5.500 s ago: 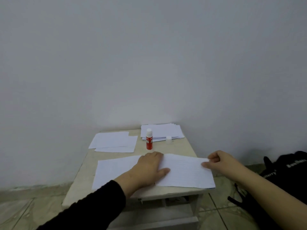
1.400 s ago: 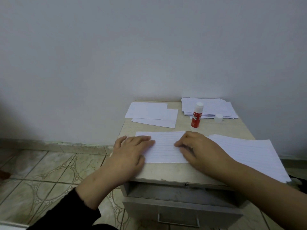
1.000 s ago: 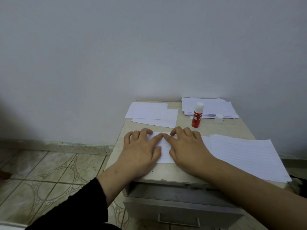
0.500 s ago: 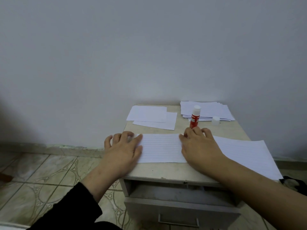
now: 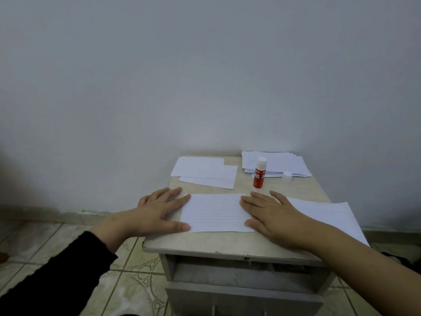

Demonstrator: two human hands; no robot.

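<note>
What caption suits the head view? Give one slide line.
Left hand and right hand press a lined sheet flat on the table, glue stick behind.

Folded sheet (image 5: 215, 212) is now uncovered at centre; left hand (image 5: 159, 213) and right hand (image 5: 273, 215) are drawn apart to its ends.

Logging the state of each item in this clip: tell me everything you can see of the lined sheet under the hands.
The lined sheet is white paper with faint ruled lines, lying flat along the front of the small beige table. Its left part looks like a folded-over flap; the rest runs right and seems to overhang the table's side. The left hand lies flat beside it, forefinger and thumb touching its left edge; the right hand presses flat on its middle.
</note>
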